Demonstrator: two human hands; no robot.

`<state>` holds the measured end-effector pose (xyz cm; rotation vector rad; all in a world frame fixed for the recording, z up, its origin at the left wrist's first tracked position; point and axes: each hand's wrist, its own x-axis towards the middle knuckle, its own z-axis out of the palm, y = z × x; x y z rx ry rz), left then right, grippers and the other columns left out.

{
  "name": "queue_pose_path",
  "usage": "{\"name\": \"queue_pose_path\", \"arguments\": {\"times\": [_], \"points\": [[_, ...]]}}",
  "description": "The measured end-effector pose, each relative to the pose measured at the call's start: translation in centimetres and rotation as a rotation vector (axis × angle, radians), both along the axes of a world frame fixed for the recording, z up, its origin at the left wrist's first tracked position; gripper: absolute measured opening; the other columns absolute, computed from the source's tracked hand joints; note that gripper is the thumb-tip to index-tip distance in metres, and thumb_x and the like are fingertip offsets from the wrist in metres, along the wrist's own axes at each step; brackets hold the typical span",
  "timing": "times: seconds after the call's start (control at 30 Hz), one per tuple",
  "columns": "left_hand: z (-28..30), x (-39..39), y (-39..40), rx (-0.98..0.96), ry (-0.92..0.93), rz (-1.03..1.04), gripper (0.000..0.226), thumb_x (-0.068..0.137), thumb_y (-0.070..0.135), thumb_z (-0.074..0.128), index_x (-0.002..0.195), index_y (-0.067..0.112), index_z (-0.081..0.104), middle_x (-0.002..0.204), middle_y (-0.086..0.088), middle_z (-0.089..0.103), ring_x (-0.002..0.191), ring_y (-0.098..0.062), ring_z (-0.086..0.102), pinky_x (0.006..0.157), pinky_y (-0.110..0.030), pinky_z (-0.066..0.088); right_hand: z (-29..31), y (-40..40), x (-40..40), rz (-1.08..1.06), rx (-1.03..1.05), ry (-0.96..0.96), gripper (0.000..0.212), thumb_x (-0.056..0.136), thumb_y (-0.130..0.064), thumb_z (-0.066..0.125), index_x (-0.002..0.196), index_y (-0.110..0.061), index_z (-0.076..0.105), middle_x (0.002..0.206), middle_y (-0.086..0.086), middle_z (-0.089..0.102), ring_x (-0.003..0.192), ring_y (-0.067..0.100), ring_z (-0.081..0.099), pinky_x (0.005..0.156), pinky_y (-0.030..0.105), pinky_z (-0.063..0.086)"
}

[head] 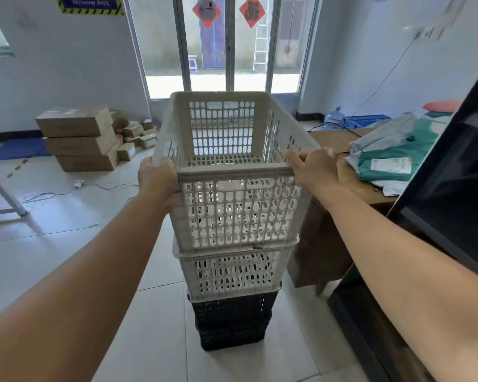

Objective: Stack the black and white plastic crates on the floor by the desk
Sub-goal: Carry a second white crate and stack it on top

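We stand on a pale tiled floor [66, 257] before glass doors [226, 45]. At frame centre, a top white crate [232, 161] sits on a second white crate [232, 271], which sits on a black crate [232, 323] on the floor. Our left hand [158, 179] and right hand [315, 168] grip the top crate's near rim corners, fingers wrapped closed. A wooden bench [334, 139] stands just right; cardboard boxes [80, 139] lie left.

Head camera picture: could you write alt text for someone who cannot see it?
Two bare hands, left hand and right hand, grip the near rim of a top white crate on a stack: a second white crate below it, a black crate at the bottom on the tiled floor. A wooden desk stands to the right, cardboard boxes behind left.
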<state>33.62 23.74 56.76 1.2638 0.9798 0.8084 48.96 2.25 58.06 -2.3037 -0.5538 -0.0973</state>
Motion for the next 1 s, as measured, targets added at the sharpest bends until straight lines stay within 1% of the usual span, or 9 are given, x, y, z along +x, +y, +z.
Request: {"name": "queue_pose_path", "arguments": {"times": [0.1,0.2,0.33,0.43,0.53,0.63,0.73,0.83,1.0], "points": [[0.2,-0.3,0.3,0.005,0.021,0.012,0.034,0.093,0.017,0.043,0.126,0.017,0.047,0.113,-0.014,0.058,0.095,-0.028,0.063,0.081,-0.049,0.057,-0.4,0.6,0.1,0.029,-0.025,0.01,0.046,0.097,-0.045,0.043,0.097,-0.011,0.074,0.124,0.014,0.056,0.14,0.03,0.02,0.111,0.034,0.025],[0.6,-0.6,0.1,0.041,0.036,0.011,0.034,0.094,0.016,0.043,0.127,0.015,0.046,0.109,-0.013,0.057,0.096,-0.028,0.062,0.083,-0.05,0.056,-0.9,1.1,0.3,0.006,-0.036,0.033,0.048,0.097,-0.048,0.04,0.102,-0.013,0.073,0.146,0.016,0.041,0.144,0.03,0.012,0.116,0.038,0.018],[0.2,-0.6,-0.4,0.106,0.047,0.007,0.035,0.094,0.016,0.041,0.128,0.009,0.044,0.096,-0.008,0.054,0.083,-0.022,0.056,0.084,-0.046,0.055,-1.4,1.1,0.5,-0.012,-0.037,0.02,0.049,0.097,-0.048,0.036,0.097,-0.015,0.073,0.152,0.017,0.033,0.146,0.03,0.007,0.116,0.039,0.018],[0.1,-0.7,-0.6,0.161,0.083,0.032,0.037,0.095,0.019,0.039,0.132,0.012,0.039,0.097,-0.009,0.056,0.074,-0.019,0.053,0.077,-0.041,0.05,-1.0,1.4,-0.7,-0.045,-0.048,-0.037,0.05,0.099,-0.044,0.031,0.1,-0.013,0.071,0.15,0.018,0.035,0.145,0.031,0.015,0.115,0.042,0.018],[0.0,-1.0,-0.5,0.385,0.218,0.02,0.046,0.095,0.024,0.039,0.14,0.015,0.035,0.136,-0.015,0.044,0.111,-0.03,0.052,0.093,-0.043,0.046,-1.0,1.8,-2.2,-0.035,-0.191,-0.169,0.051,0.099,-0.045,0.024,0.093,-0.019,0.068,0.136,0.008,0.054,0.14,0.027,0.029,0.115,0.053,0.014],[0.0,-1.6,-1.0,0.748,0.369,-0.052,0.033,0.096,0.032,0.044,0.123,0.021,0.059,0.153,-0.008,0.026,0.142,-0.028,0.022,0.114,-0.043,0.024,-1.5,2.2,-3.3,0.066,-0.249,-0.199,0.049,0.094,-0.059,0.024,0.101,-0.031,0.064,0.137,-0.004,0.053,0.143,0.022,0.025,0.115,0.06,-0.002],[-0.7,-1.9,-1.7,0.996,0.473,-0.24,0.028,0.09,0.046,0.052,0.103,0.028,0.069,0.138,0.003,0.052,0.146,-0.021,0.015,0.114,-0.045,0.01,-1.8,2.6,-3.8,0.138,-0.251,-0.22,0.048,0.09,-0.065,0.033,0.118,-0.037,0.061,0.141,-0.008,0.049,0.144,0.018,0.021,0.114,0.055,-0.01],[-0.7,-2.1,-1.9,0.964,0.435,-0.244,0.029,0.088,0.046,0.057,0.106,0.028,0.069,0.12,0.005,0.063,0.141,-0.018,0.024,0.114,-0.043,0.009,-1.7,3.0,-3.9,0.117,-0.224,-0.215,0.041,0.091,-0.061,0.039,0.114,-0.038,0.063,0.136,-0.007,0.052,0.141,0.018,0.026,0.114,0.054,-0.009],[-0.1,-2.1,-2.0,0.961,0.407,-0.218,0.023,0.087,0.041,0.059,0.096,0.025,0.071,0.087,0.01,0.052,0.117,-0.021,0.041,0.1,-0.036,0.023,-1.5,3.3,-3.8,0.112,-0.241,-0.192,0.038,0.09,-0.062,0.039,0.108,-0.039,0.063,0.132,-0.006,0.053,0.138,0.02,0.03,0.115,0.054,-0.008]]}}
